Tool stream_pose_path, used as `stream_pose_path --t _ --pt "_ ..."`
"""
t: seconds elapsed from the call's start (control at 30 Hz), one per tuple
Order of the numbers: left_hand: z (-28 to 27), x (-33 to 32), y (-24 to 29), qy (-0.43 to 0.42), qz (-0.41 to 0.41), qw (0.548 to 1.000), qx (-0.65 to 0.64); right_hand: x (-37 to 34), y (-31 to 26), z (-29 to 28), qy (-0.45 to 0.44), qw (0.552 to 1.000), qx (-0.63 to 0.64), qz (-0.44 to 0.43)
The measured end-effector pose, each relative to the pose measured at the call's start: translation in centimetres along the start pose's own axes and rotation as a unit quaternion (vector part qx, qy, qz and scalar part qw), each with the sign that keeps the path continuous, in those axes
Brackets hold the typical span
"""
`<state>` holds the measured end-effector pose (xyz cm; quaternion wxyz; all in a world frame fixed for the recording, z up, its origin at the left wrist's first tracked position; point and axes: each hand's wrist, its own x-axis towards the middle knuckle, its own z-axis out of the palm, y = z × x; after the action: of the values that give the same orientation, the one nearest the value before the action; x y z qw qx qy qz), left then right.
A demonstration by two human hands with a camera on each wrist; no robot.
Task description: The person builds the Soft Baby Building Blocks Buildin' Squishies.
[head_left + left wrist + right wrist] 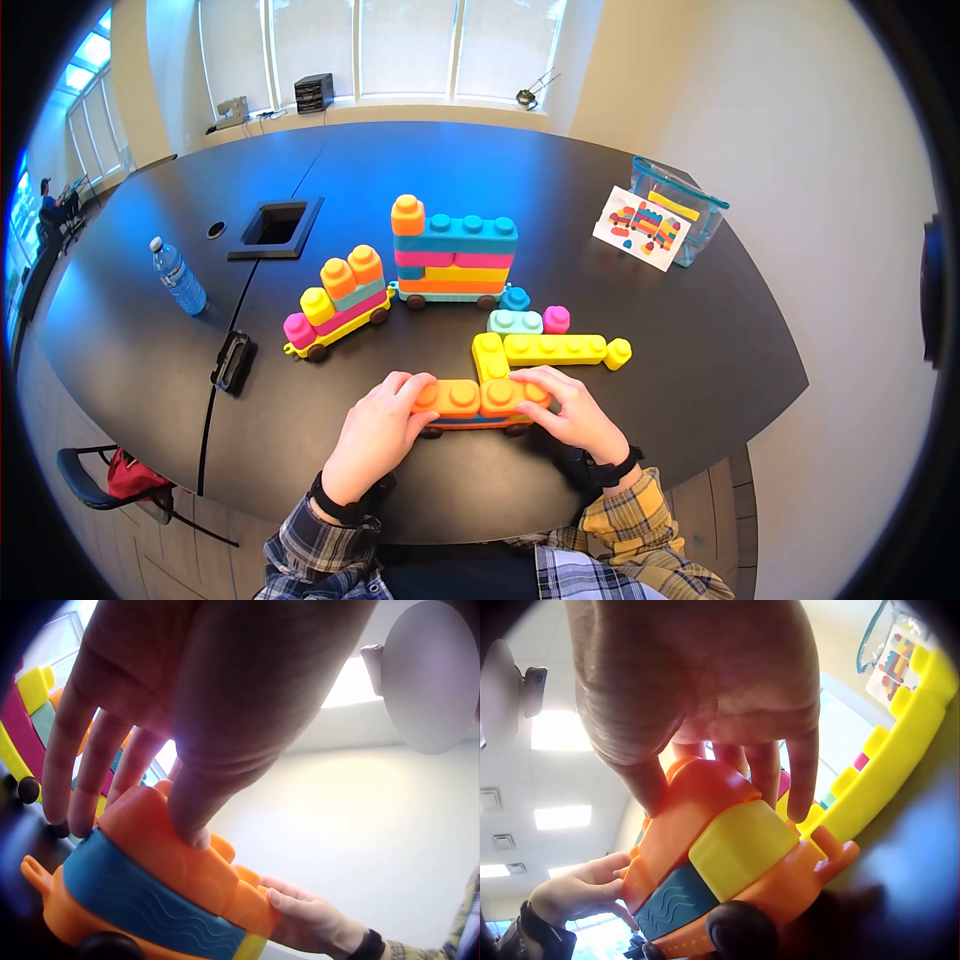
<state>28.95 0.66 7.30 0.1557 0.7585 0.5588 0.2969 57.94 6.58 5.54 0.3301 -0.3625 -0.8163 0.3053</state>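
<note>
My left hand (375, 436) grips the left orange brick (452, 397), with the thumb on its near side and fingers beyond. The right orange brick (499, 397) is pinched by my right hand (583, 420). Both bricks lie end to end on an orange wheeled base (784, 881). Between bricks and base, a blue wavy-patterned brick (142, 889) and a yellow brick (742, 847) show in the wrist views. Just behind stands a yellow brick (488, 350), beside a long yellow brick (553, 349).
Two built wagons, one small (340, 318) and one tall (455, 273), stand behind. Teal (515, 322), blue (515, 299), pink (556, 320) and yellow (618, 353) bricks lie nearby. A bottle (180, 278) and black case (233, 362) are left; a picture card (641, 229) leans on a bag (706, 222).
</note>
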Motion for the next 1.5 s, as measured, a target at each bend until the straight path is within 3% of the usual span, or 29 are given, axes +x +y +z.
stream_pose_path --t 0.27,0.37,0.47,0.53,0.57,0.67,0.77,0.9,1.0,1.07,1.1,1.2,1.33,1.5 --pt "0.0 0.0 -0.2 -0.007 -0.006 1.0 0.02 0.0 1.0 -0.7 -0.004 1.0 -0.015 -0.011" --pt "0.0 0.1 -0.1 -0.008 -0.008 1.0 0.021 0.8 2.6 -1.7 0.035 0.998 0.032 0.05" --pt "0.1 0.1 -0.2 -0.008 -0.005 1.0 0.02 3.3 1.4 -3.3 0.035 0.995 -0.073 0.066" --pt "0.1 0.0 -0.3 -0.008 -0.001 1.0 0.019 5.3 1.8 -3.6 -0.073 0.977 -0.191 0.066" --pt "0.0 0.0 -0.3 -0.007 -0.002 1.0 0.02 6.3 1.6 -3.4 -0.073 0.977 -0.19 0.065" --pt "0.0 0.0 -0.3 -0.007 -0.009 1.0 0.023 9.1 1.7 -2.1 -0.181 0.938 -0.29 0.05" --pt "0.0 -0.1 -0.2 -0.008 -0.017 0.999 0.025 10.7 2.0 -1.0 -0.242 0.923 -0.294 0.064" --pt "0.0 -0.2 -0.3 -0.004 -0.014 1.0 0.022 11.1 1.2 -0.4 -0.259 0.906 -0.329 0.058" --pt "0.1 -0.1 -0.6 -0.001 -0.003 1.0 0.027 10.6 1.1 -0.9 -0.244 0.913 -0.32 0.067" --pt "0.2 0.0 -0.8 -0.003 0.002 1.0 0.029 9.7 1.0 -1.2 -0.103 0.964 -0.24 -0.049" --pt "0.3 0.0 -0.9 -0.005 0.006 1.0 0.03 9.4 0.5 -1.1 -0.104 0.964 -0.24 -0.049" --pt "0.8 -0.2 -1.3 -0.006 -0.036 0.999 0.026 8.3 -1.8 -0.7 0.002 0.997 -0.058 -0.051" --pt "0.8 -0.3 -1.1 0.069 0.016 0.997 -0.012 6.6 -4.7 0.4 -0.076 0.994 0.039 -0.065" --pt "0.3 -0.3 -0.9 0.097 0.014 0.992 -0.078 6.0 -3.9 1.8 -0.06 0.994 0.024 -0.093"
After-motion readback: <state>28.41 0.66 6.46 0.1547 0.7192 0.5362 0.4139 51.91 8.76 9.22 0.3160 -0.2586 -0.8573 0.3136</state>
